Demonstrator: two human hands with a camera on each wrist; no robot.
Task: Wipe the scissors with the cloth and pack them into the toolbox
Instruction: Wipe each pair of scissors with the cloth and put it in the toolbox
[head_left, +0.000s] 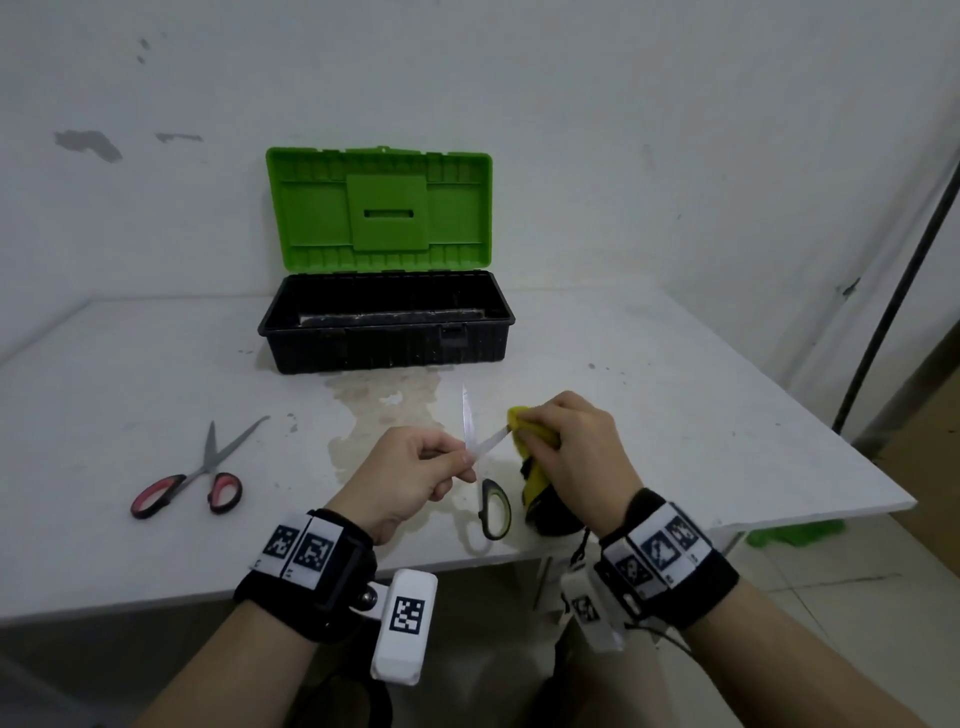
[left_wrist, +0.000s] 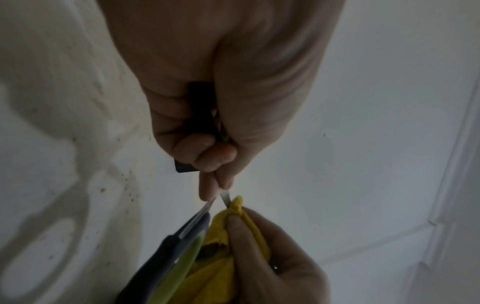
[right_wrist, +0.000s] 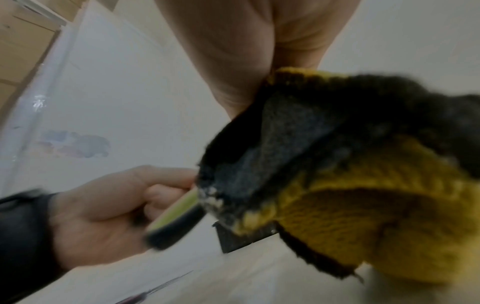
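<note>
Green-and-black-handled scissors (head_left: 485, 452) are held above the white table (head_left: 675, 389) with their blades spread. My left hand (head_left: 465, 460) pinches them near the pivot; one blade points up and away, and a handle loop (head_left: 496, 512) hangs toward me. My right hand (head_left: 524, 423) grips a yellow-and-black cloth (head_left: 537, 480) bunched round the other blade's tip. The left wrist view shows the cloth (left_wrist: 235, 205) meeting the blade just past my left fingers (left_wrist: 215, 162). In the right wrist view the cloth (right_wrist: 363, 185) fills the frame beside the handle (right_wrist: 174, 220). The black toolbox (head_left: 384, 338) stands open behind.
A second pair of scissors with red handles (head_left: 189, 480) lies blades apart on the table's left side. The toolbox's green lid (head_left: 379, 208) leans back against the wall. A stained patch (head_left: 384, 410) marks the table before the box. A dark pole (head_left: 893, 312) stands at the right.
</note>
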